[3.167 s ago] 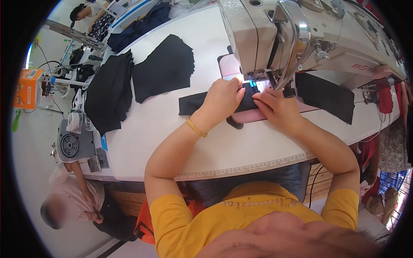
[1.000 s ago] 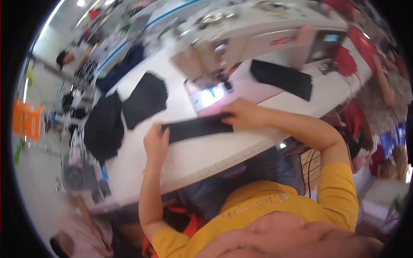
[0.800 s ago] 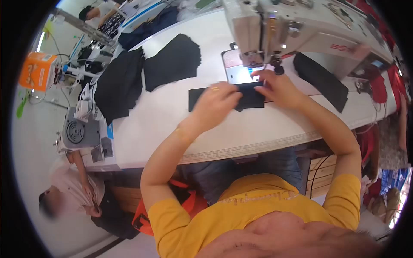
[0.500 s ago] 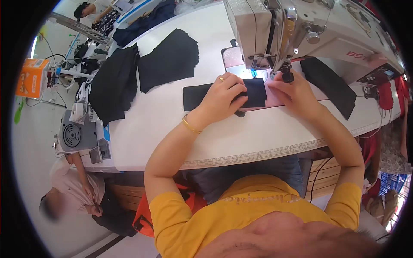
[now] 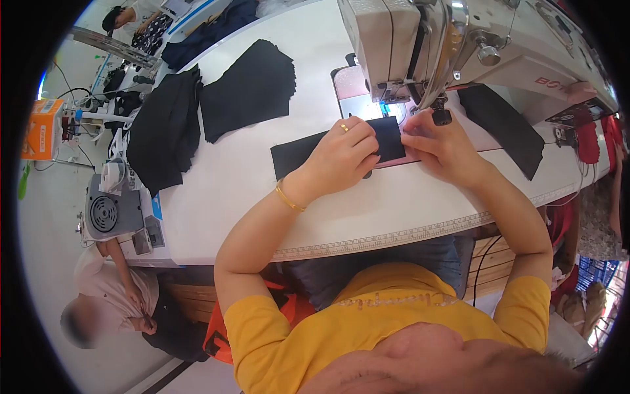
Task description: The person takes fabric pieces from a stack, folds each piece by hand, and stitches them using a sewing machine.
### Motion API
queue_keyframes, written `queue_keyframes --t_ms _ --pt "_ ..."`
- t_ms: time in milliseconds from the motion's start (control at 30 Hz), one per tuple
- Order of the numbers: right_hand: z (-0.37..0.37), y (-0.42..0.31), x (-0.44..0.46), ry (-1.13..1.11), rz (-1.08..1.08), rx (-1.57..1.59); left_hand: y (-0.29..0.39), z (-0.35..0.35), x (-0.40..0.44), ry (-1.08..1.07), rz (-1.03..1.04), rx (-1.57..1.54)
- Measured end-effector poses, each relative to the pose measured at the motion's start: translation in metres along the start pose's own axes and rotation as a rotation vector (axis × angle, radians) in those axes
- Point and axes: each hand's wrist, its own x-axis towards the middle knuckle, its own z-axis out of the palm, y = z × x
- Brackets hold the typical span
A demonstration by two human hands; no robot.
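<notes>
A folded black fabric piece (image 5: 391,139) lies at a slight slant on the sewing machine's bed, just in front of the lit needle area. My left hand (image 5: 341,152), with a ring and a gold bangle, rests over the middle of this piece, its fingers curled and closed on it. At the piece's right end, the thumb and fingers of my right hand (image 5: 447,146) pinch the edge. The sewing machine (image 5: 394,49) stands directly beyond both hands, its presser foot partly hidden by the machine head.
Two stacks of cut black fabric, one outer (image 5: 164,128) and one inner (image 5: 249,92), lie on the left of the white table (image 5: 216,210). Another black piece (image 5: 504,128) lies right of the needle. A ruler tape (image 5: 387,238) follows the front edge. A seated person (image 5: 121,289) is at lower left.
My right hand has moved left to the fabric's right edge. The fabric has tilted, its left end now lower. The whole view has shifted slightly.
</notes>
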Motion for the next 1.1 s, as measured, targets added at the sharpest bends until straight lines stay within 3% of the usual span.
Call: queue_keyframes --t_ms 400,600,1100 --pt "-0.004 -0.002 -0.002 -0.025 0.009 -0.034 -0.001 0.003 -0.002 -0.049 0.044 -0.099" --pt "-0.006 -0.004 -0.001 -0.13 -0.212 -0.061 -0.006 -0.002 0.0 -0.111 0.054 -0.072" --pt "-0.002 -0.006 0.002 -0.113 -0.119 -0.055 -0.025 -0.007 0.003 -0.098 0.11 -0.057"
